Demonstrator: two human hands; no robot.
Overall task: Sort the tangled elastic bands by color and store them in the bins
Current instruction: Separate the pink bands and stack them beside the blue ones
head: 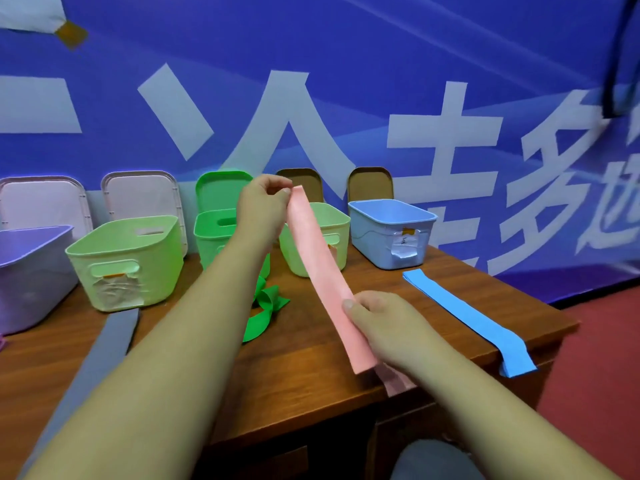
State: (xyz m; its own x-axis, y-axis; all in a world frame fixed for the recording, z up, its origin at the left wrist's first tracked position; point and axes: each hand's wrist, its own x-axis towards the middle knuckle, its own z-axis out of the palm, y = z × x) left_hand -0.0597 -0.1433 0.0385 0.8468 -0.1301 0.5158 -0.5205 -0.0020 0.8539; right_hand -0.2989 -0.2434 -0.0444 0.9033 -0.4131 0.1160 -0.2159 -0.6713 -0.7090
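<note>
Hands are holding a pink band (317, 261) stretched out straight above the wooden surface (311, 393), slanting from its far end down to its near end. The left hand (266, 202) is pinching the far end, its fingers (277, 188) curled and clamped on the material. The right hand (381, 323) is gripping the pink band close to its near end, thumb on top and fingers closed round it, with a short pink tail trailing past the grip onto the surface.

Left of the pink band, a bright green band (266, 306) is lying in a loose tangle, partly hidden by the left forearm, and farther left a grey band (104, 348) is lying flat. Right of the pink band, a blue band (467, 313) is lying flat, its near end drooping over the surface's edge.

Behind the pink band the bins are standing in a row: a purple bin (31, 271), a pale green bin (128, 258) and a bright green bin (214, 237) to the left, a second pale green bin (334, 220) directly behind, and a blue bin (391, 233) to the right.
</note>
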